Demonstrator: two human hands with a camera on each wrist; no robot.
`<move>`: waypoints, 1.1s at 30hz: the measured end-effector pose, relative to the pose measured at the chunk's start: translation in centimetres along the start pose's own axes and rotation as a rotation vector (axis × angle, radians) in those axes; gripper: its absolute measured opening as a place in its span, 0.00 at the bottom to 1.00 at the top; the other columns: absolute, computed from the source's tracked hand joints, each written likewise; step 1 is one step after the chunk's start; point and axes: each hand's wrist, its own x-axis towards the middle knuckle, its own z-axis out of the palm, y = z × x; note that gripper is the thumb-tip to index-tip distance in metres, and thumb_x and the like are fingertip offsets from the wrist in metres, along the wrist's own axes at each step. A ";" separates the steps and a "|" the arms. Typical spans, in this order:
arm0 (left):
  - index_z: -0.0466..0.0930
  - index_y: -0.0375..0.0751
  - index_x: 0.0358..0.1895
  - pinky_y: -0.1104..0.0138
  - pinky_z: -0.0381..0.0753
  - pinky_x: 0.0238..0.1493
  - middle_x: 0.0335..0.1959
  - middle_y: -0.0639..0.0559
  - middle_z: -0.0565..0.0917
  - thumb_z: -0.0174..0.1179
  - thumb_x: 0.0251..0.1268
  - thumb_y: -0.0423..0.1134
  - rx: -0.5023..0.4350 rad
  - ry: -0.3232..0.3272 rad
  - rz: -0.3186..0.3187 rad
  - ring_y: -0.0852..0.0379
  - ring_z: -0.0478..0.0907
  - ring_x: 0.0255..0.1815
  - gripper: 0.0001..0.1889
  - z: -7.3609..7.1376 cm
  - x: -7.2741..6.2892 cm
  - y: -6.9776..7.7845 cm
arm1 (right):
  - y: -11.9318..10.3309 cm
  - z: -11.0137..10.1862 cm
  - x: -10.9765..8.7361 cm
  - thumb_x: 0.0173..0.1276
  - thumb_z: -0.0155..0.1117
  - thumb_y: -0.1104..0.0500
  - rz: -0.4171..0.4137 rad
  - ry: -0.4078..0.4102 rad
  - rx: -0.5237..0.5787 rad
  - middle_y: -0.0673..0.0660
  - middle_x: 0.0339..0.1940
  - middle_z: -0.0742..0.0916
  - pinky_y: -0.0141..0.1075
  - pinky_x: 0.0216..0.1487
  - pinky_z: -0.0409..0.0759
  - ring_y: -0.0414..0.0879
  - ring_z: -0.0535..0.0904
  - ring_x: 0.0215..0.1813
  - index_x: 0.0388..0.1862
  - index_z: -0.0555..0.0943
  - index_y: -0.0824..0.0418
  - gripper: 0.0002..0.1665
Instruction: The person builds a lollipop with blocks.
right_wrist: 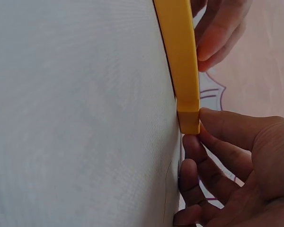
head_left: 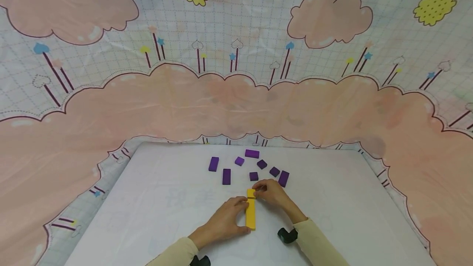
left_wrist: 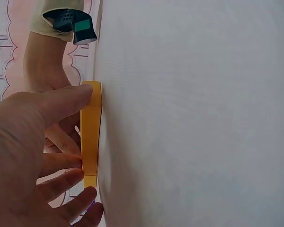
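Note:
In the head view a long yellow block (head_left: 250,216) lies on the white table, its length pointing away from me. A short yellow block (head_left: 251,193) sits in line at its far end, with a thin seam between them. My left hand (head_left: 224,218) holds the long block from the left, thumb at the near end and fingers towards the far end. From the right, my right hand (head_left: 272,194) pinches the short block between thumb and fingers. The right wrist view shows the right thumb (right_wrist: 232,125) against the short block (right_wrist: 188,121).
Beyond the hands lie several purple blocks, some oblong (head_left: 226,177) and some small cubes (head_left: 253,176). One oblong purple block (head_left: 283,178) is just past the right hand. A patterned cloth (head_left: 236,106) surrounds the white table (head_left: 166,200). A dark wrist device (head_left: 287,235) hangs at the right sleeve.

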 end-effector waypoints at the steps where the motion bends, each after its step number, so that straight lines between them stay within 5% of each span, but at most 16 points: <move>1: 0.77 0.44 0.64 0.54 0.71 0.71 0.69 0.52 0.73 0.72 0.50 0.58 0.002 0.003 0.002 0.51 0.70 0.69 0.38 0.0 0.0 0.0 | 0.0 0.0 0.0 0.63 0.71 0.59 0.000 0.001 -0.002 0.49 0.34 0.85 0.31 0.38 0.76 0.43 0.74 0.35 0.41 0.87 0.55 0.08; 23: 0.77 0.45 0.63 0.53 0.73 0.69 0.68 0.52 0.74 0.71 0.51 0.59 0.060 0.027 0.010 0.52 0.71 0.68 0.37 -0.2 -0.1 0.4 | 0.0 0.1 -0.1 0.62 0.71 0.60 -0.016 -0.012 -0.006 0.49 0.36 0.87 0.32 0.40 0.77 0.43 0.74 0.36 0.42 0.88 0.54 0.09; 33: 0.67 0.48 0.72 0.48 0.64 0.75 0.77 0.55 0.63 0.63 0.57 0.67 0.159 -0.013 0.079 0.50 0.56 0.79 0.43 -0.2 0.0 -0.1 | 0.2 0.0 -0.1 0.62 0.72 0.60 -0.067 -0.016 -0.008 0.49 0.37 0.87 0.29 0.38 0.75 0.42 0.74 0.36 0.43 0.88 0.55 0.10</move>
